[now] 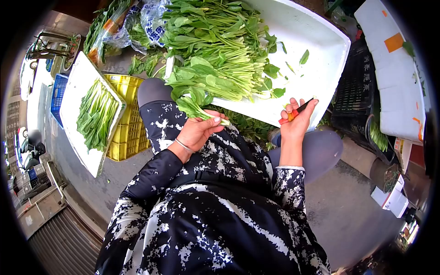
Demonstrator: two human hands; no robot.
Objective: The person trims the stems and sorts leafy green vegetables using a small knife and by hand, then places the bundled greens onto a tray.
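My left hand (198, 134) is closed around the pale stem end of a leafy green (191, 106), whose leaves point up and away from me. In my right hand (295, 123) is a small knife with a red-orange handle (288, 117) and a dark blade (304, 106), held off to the right of the greens. Just beyond both hands, a large heap of leafy greens (220, 64) lies in a white foam box (316, 50), stems toward the right. A few loose leaves (304, 57) are scattered on the box's bare side.
At left, a white foam lid (73, 110) bearing a bundle of greens (97, 117) rests by a yellow crate (126, 137). Plastic bags (153, 20) of greens lie at the back. Right of me are a black crate (353, 87) and white foam boxes (394, 68).
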